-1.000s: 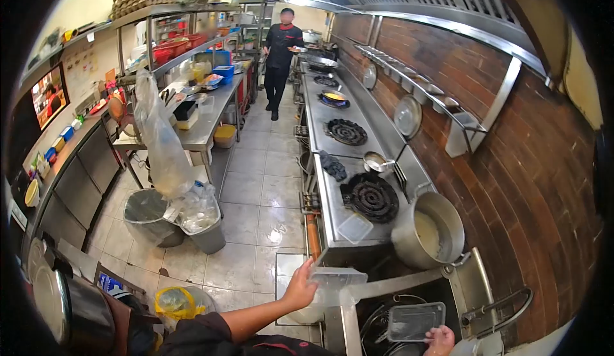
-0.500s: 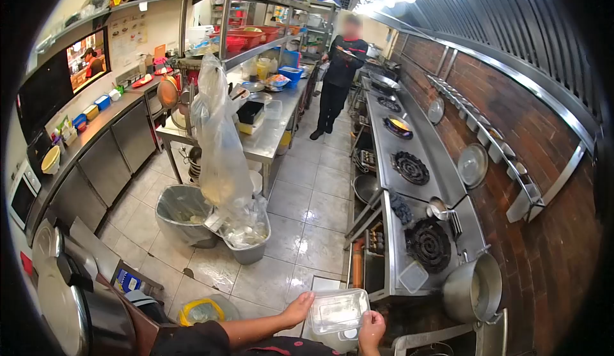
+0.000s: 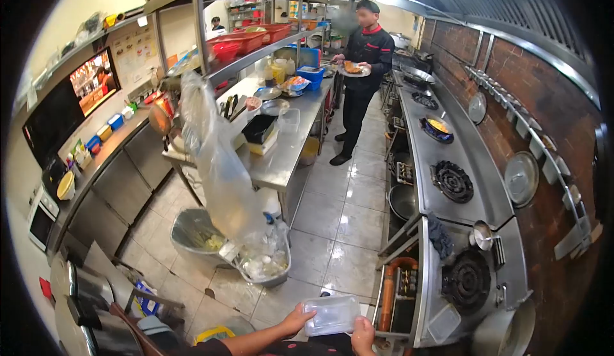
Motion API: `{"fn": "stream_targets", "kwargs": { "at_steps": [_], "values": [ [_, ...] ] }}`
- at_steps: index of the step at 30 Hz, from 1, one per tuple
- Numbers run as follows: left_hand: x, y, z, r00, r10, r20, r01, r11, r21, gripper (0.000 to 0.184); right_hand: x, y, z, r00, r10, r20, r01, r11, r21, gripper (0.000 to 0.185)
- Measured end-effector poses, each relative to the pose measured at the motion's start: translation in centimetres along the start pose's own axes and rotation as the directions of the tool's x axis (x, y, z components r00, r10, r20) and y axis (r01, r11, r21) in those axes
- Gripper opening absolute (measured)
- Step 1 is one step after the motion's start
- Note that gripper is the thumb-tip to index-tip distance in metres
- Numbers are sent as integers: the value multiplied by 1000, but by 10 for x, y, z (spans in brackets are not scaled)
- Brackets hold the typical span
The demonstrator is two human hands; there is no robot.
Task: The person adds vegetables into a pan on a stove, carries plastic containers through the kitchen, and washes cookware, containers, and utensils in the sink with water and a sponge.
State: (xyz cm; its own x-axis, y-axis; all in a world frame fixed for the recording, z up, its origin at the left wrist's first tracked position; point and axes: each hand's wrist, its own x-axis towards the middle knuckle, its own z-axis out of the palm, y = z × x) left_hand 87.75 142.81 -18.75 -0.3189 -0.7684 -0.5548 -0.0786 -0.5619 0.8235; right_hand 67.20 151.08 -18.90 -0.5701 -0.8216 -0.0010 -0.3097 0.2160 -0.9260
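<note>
Left hand (image 3: 299,319) and right hand (image 3: 363,335) hold a container (image 3: 332,316) (opposite ends).

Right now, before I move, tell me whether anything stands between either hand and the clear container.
Nothing visible does. The left hand grips the container at its left side and the right hand at its right edge; no other object shows between them and it.
</note>
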Motion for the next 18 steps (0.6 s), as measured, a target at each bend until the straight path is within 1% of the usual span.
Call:
{"fn": "stream_targets", "kwargs": {
  "at_steps": [1,2,3,4,5,6,7,8,9,10,12,13,14,16,17,18],
  "values": [
    [19,9,-6,994,72,82,-59,987,-149,43,26,4,5,1000,11,1,-11,1000,19,25],
    [35,26,-7,977,148,154,-97,950,-297,45,55,12,6,980,96,175,-109,992,65,24],
    [49,42,-7,981,126,151,-81,959,-273,45,78,19,6,921,174,348,-220,971,95,27],
    [57,69,-3,989,89,116,-50,951,-304,47,105,10,9,887,258,384,-294,955,37,34],
    [70,93,3,994,66,84,-34,940,-339,49,128,-9,11,914,189,358,-239,966,100,37],
    [89,110,7,994,66,84,-36,947,-320,49,154,-28,12,941,110,322,-168,973,160,40],
    [111,125,9,994,105,43,-90,963,-255,53,182,-44,16,943,105,315,-167,970,176,40],
    [125,142,12,990,142,4,-139,971,-195,57,207,-58,18,946,59,317,-127,972,200,41],
    [137,156,13,989,145,5,-141,970,-196,57,229,-67,18,947,10,322,-83,973,216,41],
    [148,179,17,991,132,35,-118,953,-278,59,250,-72,21,947,3,322,-74,975,208,41],
    [168,214,22,989,113,99,-57,894,-445,64,289,-79,29,931,-95,351,11,972,234,40],
    [183,223,19,985,111,131,-35,876,-481,64,307,-98,27,911,-67,407,-30,973,229,41],
    [197,231,17,985,117,129,-39,869,-494,64,326,-99,31,908,-71,413,-22,976,218,41],
    [227,250,11,979,157,133,-61,841,-538,63,364,-95,47,867,-131,481,-22,954,299,42],
    [244,259,9,979,158,130,-62,835,-547,63,381,-87,57,863,-131,488,-19,957,291,42],
    [263,269,6,967,223,121,-131,846,-516,63,400,-79,67,864,-67,499,-150,913,380,43]
  ]
}}
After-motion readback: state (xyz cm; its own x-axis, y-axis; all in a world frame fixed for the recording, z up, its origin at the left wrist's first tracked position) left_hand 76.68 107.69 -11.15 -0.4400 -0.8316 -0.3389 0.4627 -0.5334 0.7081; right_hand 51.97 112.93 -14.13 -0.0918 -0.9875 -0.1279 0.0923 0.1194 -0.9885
